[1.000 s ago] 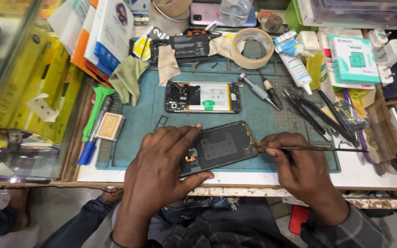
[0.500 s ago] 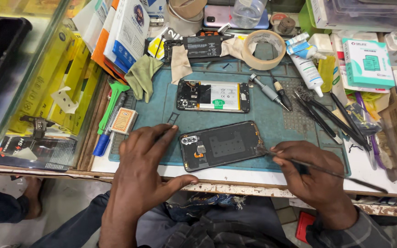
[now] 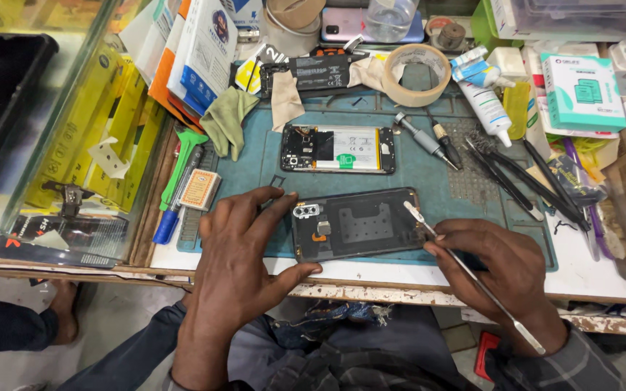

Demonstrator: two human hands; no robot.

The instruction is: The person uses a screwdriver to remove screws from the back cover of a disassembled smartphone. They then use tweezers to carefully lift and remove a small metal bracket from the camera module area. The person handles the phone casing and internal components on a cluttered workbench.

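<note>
A dark phone back cover (image 3: 360, 224), inner side up, lies near the front edge of the teal work mat (image 3: 429, 170). My left hand (image 3: 237, 264) rests at its left end, fingers spread, thumb under its lower edge. My right hand (image 3: 501, 268) grips a thin metal pry tool (image 3: 472, 279); the tool's tip touches the cover's right edge. Behind the cover lies an opened phone body (image 3: 338, 148) with its battery showing.
Screwdrivers (image 3: 429, 141) and black tweezers (image 3: 516, 177) lie on the mat's right part. A tape roll (image 3: 418, 72), a white glue bottle (image 3: 483, 98), boxes and cloths crowd the back. A glass display case (image 3: 59, 145) stands left. The table edge (image 3: 371, 293) runs under my hands.
The view has shifted a little. My left hand slid off the cover to its left end. My right hand moved the pry tool's tip to the cover's right edge.
</note>
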